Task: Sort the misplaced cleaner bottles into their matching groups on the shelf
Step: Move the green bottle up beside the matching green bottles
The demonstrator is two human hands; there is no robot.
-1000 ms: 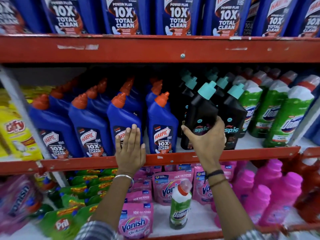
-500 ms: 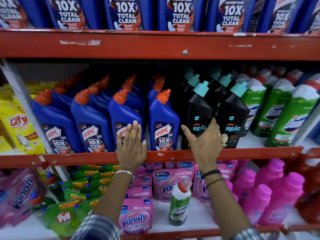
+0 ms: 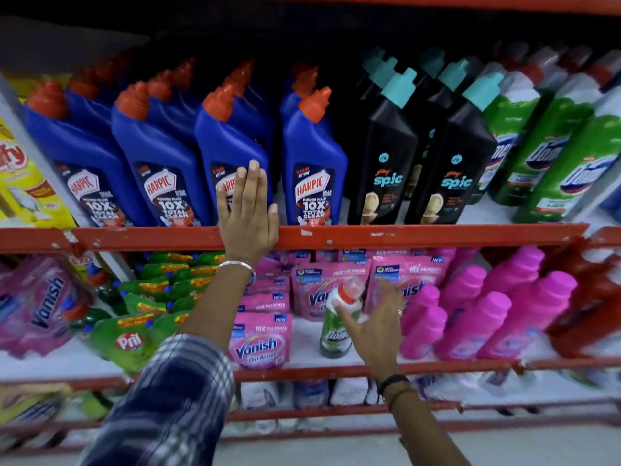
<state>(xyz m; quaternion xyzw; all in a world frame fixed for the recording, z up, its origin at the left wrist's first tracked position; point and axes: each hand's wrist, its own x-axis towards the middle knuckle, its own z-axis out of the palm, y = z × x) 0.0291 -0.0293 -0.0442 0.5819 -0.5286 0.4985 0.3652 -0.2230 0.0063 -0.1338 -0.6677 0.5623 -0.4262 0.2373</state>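
A lone green Domex bottle with a red-and-white cap stands on the lower shelf among pink Vanish pouches. My right hand is spread open right beside it, thumb at its neck, fingers apart, holding nothing. My left hand lies flat and open against the red shelf rail and a blue Harpic bottle. On the middle shelf stand rows of blue Harpic bottles, black Spic bottles and green Domex bottles at the right.
Pink bottles fill the lower shelf's right side, with red bottles beyond. Green Pril pouches and a large Vanish pack lie at the lower left. Yellow packs sit at the middle shelf's far left.
My right hand let go of the black Spic bottle on the middle shelf and dropped down to the green Domex bottle below. The view tilted downward. My left hand stayed on the rail.
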